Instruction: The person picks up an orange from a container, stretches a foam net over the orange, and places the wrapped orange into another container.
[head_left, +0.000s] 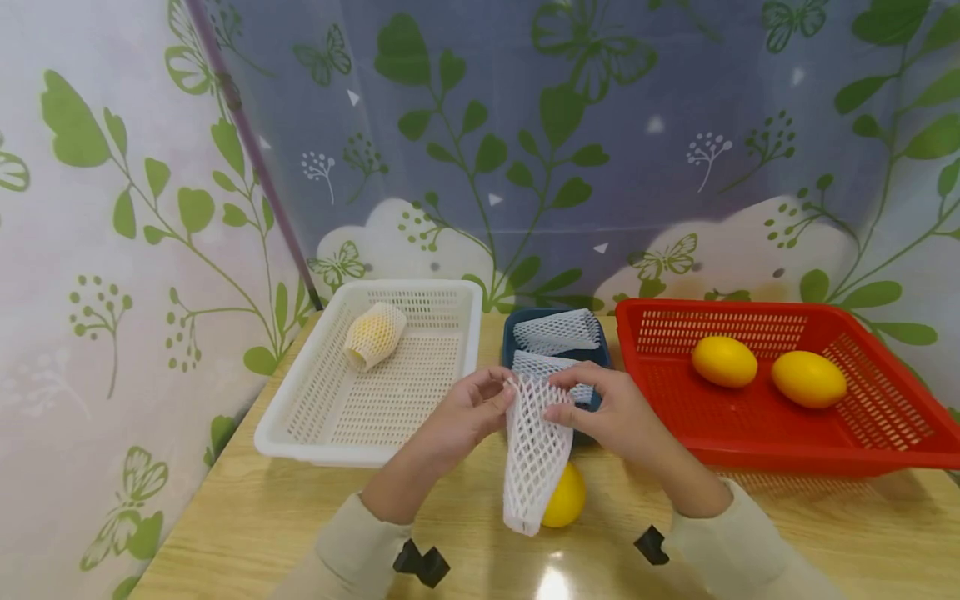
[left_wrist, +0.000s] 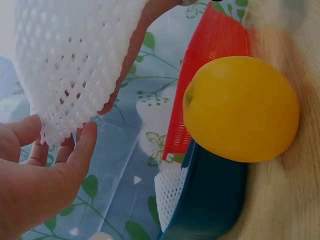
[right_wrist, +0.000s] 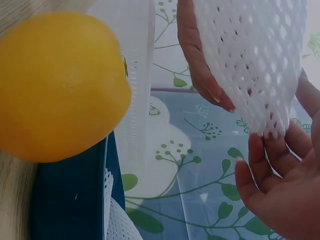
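A white foam fruit net (head_left: 534,458) hangs between both hands above the table, its narrow end pointing toward the person. My left hand (head_left: 457,425) pinches the net's upper left edge between thumb and fingers. At the opposite side, my right hand (head_left: 618,408) holds the edge, with fingertips at the mesh. Partly behind the net, a yellow lemon-like fruit (head_left: 567,498) lies on the table; the left wrist view shows this fruit (left_wrist: 242,110) whole. The net (right_wrist: 255,60) looks slack, with its mesh spread between the hands in the right wrist view.
A dark blue tray (head_left: 512,327) with more foam nets (head_left: 557,331) stands beyond the hands. At left is a white basket (head_left: 300,450) holding a netted fruit (head_left: 375,335). A red basket (head_left: 750,458) at right contains two yellow fruits (head_left: 724,362). Patterned cloth (head_left: 480,167) hangs behind.
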